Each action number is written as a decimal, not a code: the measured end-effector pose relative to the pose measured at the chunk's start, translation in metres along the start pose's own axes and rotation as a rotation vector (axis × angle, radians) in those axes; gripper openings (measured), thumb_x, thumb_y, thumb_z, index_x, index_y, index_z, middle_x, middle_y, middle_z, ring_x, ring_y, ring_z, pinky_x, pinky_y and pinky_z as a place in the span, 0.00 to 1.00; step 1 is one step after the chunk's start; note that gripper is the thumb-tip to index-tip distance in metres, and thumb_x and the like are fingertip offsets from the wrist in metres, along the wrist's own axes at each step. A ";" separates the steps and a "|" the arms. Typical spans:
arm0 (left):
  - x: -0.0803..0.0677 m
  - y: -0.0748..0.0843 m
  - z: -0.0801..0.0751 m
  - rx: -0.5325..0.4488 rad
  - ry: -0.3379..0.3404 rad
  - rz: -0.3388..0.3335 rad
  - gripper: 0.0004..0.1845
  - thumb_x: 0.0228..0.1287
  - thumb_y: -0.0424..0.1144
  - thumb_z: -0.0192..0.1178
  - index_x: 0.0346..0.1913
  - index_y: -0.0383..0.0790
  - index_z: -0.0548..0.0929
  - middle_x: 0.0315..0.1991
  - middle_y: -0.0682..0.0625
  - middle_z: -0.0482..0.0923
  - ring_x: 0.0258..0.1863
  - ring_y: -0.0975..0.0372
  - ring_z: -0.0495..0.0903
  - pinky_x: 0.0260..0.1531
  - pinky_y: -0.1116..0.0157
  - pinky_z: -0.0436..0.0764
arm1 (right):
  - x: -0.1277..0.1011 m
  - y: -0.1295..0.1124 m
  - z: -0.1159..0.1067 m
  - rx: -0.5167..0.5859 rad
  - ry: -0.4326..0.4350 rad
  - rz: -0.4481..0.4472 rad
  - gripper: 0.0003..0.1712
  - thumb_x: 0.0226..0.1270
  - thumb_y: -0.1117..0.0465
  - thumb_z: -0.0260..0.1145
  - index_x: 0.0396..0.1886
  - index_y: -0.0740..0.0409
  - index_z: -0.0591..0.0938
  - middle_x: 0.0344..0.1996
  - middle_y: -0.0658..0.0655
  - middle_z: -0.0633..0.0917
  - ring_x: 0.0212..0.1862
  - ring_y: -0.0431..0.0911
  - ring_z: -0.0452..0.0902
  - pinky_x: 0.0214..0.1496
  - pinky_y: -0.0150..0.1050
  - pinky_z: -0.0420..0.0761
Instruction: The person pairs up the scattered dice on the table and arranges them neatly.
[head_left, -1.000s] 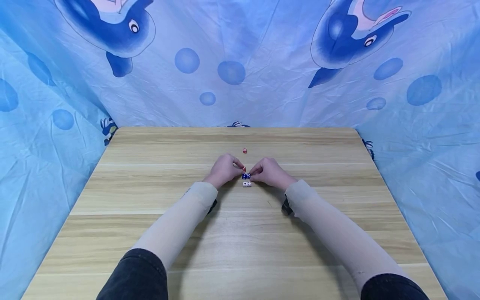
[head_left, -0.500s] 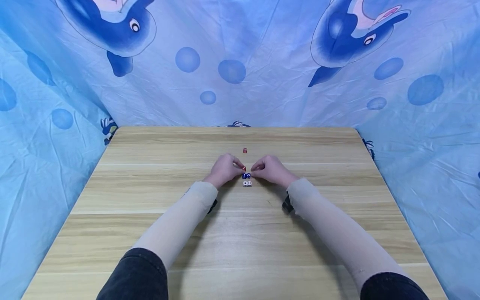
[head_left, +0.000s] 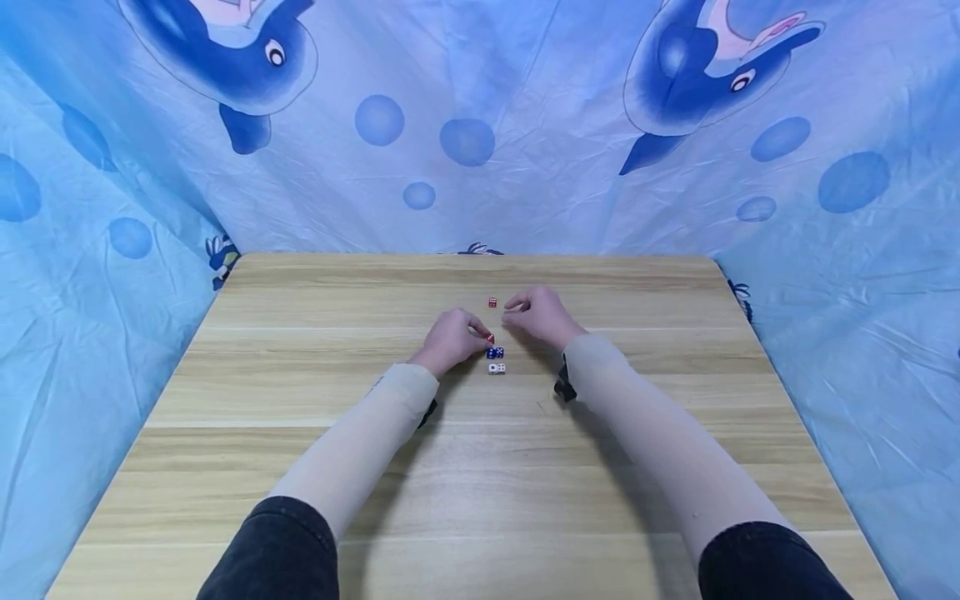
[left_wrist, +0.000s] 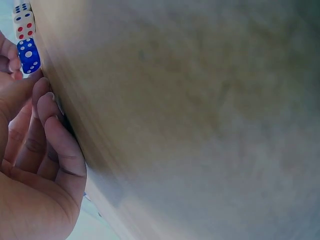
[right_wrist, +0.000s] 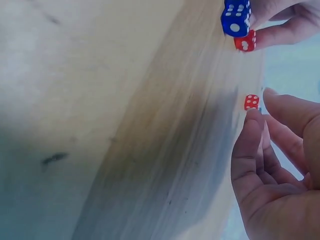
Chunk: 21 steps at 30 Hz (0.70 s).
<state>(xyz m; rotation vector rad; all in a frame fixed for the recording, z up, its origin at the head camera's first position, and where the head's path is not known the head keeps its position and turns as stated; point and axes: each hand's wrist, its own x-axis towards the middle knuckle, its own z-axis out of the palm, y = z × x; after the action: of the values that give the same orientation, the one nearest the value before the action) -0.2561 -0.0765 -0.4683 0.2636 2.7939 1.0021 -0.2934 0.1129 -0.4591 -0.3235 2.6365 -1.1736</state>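
Three small dice lie in a row at mid-table: a white die point(head_left: 496, 367) nearest me, then a blue die point(head_left: 494, 352), then a red die point(head_left: 490, 337). My left hand point(head_left: 480, 335) pinches that red die point(right_wrist: 245, 42) beside the blue die point(right_wrist: 236, 17). A second red die point(head_left: 492, 302) sits alone farther back. My right hand point(head_left: 512, 307) hovers just right of it with loosely curled fingers, holding nothing. In the right wrist view the lone red die point(right_wrist: 251, 102) lies just off my right fingertips point(right_wrist: 255, 125). The left wrist view shows the blue die point(left_wrist: 28, 55) and white die point(left_wrist: 23, 25).
The wooden table point(head_left: 300, 400) is bare apart from the dice. Blue cloth printed with whales point(head_left: 480, 167) hangs close behind and along both sides of the table.
My right hand has left the row of dice and moved back toward the lone red die. My left hand stays on the red die in the row.
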 end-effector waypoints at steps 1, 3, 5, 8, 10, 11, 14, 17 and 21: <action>0.000 0.000 0.000 0.003 0.002 0.000 0.08 0.44 0.43 0.72 0.30 0.50 0.86 0.33 0.60 0.80 0.39 0.65 0.74 0.44 0.65 0.70 | 0.002 0.000 0.000 0.004 0.003 0.004 0.17 0.53 0.54 0.69 0.44 0.53 0.83 0.39 0.49 0.81 0.36 0.43 0.75 0.38 0.38 0.76; 0.000 0.000 0.001 0.000 0.004 0.001 0.08 0.44 0.43 0.72 0.29 0.50 0.86 0.33 0.60 0.80 0.37 0.65 0.74 0.42 0.66 0.71 | 0.004 -0.001 0.001 0.011 0.007 0.010 0.19 0.53 0.54 0.70 0.44 0.54 0.82 0.40 0.49 0.81 0.36 0.43 0.75 0.38 0.38 0.76; -0.001 0.000 0.001 -0.012 -0.002 -0.006 0.07 0.44 0.43 0.72 0.30 0.50 0.86 0.33 0.59 0.80 0.35 0.65 0.74 0.39 0.66 0.72 | 0.007 -0.003 0.001 0.026 0.008 0.019 0.20 0.52 0.54 0.70 0.45 0.55 0.82 0.40 0.50 0.81 0.35 0.43 0.76 0.37 0.38 0.76; -0.002 0.000 0.001 -0.063 -0.020 -0.023 0.06 0.45 0.41 0.71 0.30 0.49 0.86 0.31 0.59 0.79 0.25 0.63 0.77 0.27 0.66 0.76 | 0.011 -0.003 0.002 0.057 0.002 0.029 0.21 0.52 0.54 0.71 0.46 0.55 0.81 0.39 0.50 0.81 0.33 0.44 0.78 0.36 0.38 0.77; -0.003 -0.001 0.002 -0.099 -0.038 -0.040 0.07 0.46 0.40 0.70 0.31 0.48 0.86 0.29 0.57 0.80 0.19 0.61 0.77 0.19 0.66 0.76 | 0.014 -0.003 0.003 0.076 0.001 0.034 0.21 0.51 0.55 0.71 0.46 0.56 0.81 0.38 0.51 0.81 0.31 0.45 0.79 0.35 0.38 0.78; -0.003 -0.001 0.002 -0.113 -0.045 -0.046 0.07 0.47 0.40 0.70 0.31 0.48 0.85 0.27 0.57 0.80 0.16 0.60 0.77 0.16 0.65 0.76 | 0.016 -0.003 0.003 0.083 0.001 0.035 0.21 0.51 0.55 0.71 0.46 0.56 0.81 0.38 0.51 0.81 0.31 0.46 0.79 0.34 0.38 0.78; -0.003 -0.002 0.003 -0.137 -0.059 -0.055 0.07 0.47 0.39 0.69 0.32 0.47 0.85 0.23 0.55 0.80 0.13 0.59 0.76 0.12 0.65 0.75 | 0.021 -0.003 0.005 0.088 -0.004 0.038 0.21 0.51 0.55 0.71 0.46 0.56 0.81 0.38 0.51 0.81 0.30 0.46 0.80 0.32 0.38 0.79; -0.003 -0.003 0.003 -0.146 -0.066 -0.056 0.06 0.48 0.39 0.69 0.32 0.46 0.85 0.19 0.54 0.80 0.13 0.59 0.76 0.12 0.65 0.75 | 0.026 -0.002 0.007 0.072 -0.005 0.039 0.21 0.51 0.55 0.72 0.46 0.55 0.82 0.40 0.51 0.81 0.30 0.44 0.79 0.32 0.37 0.79; -0.004 -0.002 0.001 -0.153 -0.072 -0.061 0.06 0.49 0.39 0.69 0.32 0.46 0.85 0.20 0.54 0.80 0.13 0.59 0.76 0.12 0.64 0.75 | 0.030 -0.002 0.009 0.051 -0.002 0.042 0.22 0.50 0.55 0.72 0.46 0.55 0.82 0.42 0.51 0.80 0.30 0.43 0.79 0.32 0.37 0.78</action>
<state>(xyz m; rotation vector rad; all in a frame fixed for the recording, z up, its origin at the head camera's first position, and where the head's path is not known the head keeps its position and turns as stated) -0.2522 -0.0779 -0.4697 0.1900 2.6275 1.1611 -0.3189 0.0963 -0.4672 -0.2588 2.5938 -1.2249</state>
